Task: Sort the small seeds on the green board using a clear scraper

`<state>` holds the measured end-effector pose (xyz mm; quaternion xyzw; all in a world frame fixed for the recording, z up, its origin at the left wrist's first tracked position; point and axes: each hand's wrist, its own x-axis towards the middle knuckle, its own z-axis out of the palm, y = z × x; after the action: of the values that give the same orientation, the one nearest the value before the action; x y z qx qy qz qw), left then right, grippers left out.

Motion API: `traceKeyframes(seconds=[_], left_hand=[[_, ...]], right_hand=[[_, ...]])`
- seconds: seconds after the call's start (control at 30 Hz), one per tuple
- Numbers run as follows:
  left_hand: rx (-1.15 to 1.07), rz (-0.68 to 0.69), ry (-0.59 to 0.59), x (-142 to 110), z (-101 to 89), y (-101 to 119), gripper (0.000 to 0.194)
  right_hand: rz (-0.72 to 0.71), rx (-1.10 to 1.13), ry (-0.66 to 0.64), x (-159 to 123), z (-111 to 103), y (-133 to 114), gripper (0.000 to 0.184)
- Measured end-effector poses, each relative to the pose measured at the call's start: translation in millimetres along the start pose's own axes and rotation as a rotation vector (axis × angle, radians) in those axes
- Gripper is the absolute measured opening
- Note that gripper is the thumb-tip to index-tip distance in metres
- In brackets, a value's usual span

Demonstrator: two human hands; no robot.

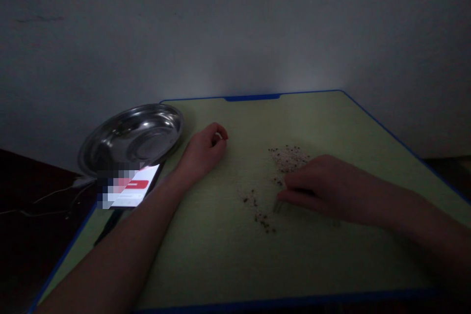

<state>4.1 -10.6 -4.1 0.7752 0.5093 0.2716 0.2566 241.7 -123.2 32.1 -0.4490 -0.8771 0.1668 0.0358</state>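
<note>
My right hand (327,189) is over the right half of the table, thumb and fingertips drawn together beside the grains. Whatever it may pinch is too dim to make out; faint pale streaks show below the thumb. Partly behind its fingers lies a pile of small pale grains (289,157) with dark bits among them. A looser scatter of dark bits (263,221) and a few pale grains spreads to the left of that hand. My left hand (204,152) rests on the table in a loose curl, apart from the grains, with nothing visible in it.
The green table (221,265) has a blue rim and stands against a grey wall (257,34). A shiny metal basin (132,137) sits at the left edge, slightly tilted. Near my left forearm lies a lit phone (134,196), partly blurred out. White cables (47,212) hang beyond the left edge.
</note>
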Motion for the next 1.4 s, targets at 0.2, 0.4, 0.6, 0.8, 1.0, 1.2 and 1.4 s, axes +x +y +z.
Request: traceKeyframes(seconds=[0.2,0.4,0.6,0.8,1.0,1.2,1.4], left_hand=[[-0.032,-0.015,-0.013,0.7,0.6,-0.7,0.011],[-0.013,-0.015,-0.005,0.3,1.1,3.6,0.009],[0.002,-0.005,-0.005,-0.1,0.6,2.5,0.009],[0.004,0.016,-0.01,1.0,1.3,-2.4,0.01],[0.006,0.012,0.005,0.3,0.8,-0.8,0.01],[0.01,-0.003,0.001,0.1,0.6,0.7,0.012],[-0.024,0.003,-0.005,-0.7,0.8,2.3,0.01]], right_hand=[[-0.034,0.03,-0.042,-0.6,-0.4,-5.2,0.04],[-0.046,0.05,-0.098,-2.8,2.2,-7.7,0.038],[0.032,-0.033,-0.057,0.6,2.0,6.0,0.038],[0.023,-0.029,-0.013,0.9,-1.5,10.1,0.042],[0.037,-0.086,0.037,2.2,-2.9,13.4,0.044],[-0.015,0.058,-0.059,-0.4,-3.4,3.4,0.042],[-0.025,0.069,-0.095,-4.5,-5.2,-2.9,0.04]])
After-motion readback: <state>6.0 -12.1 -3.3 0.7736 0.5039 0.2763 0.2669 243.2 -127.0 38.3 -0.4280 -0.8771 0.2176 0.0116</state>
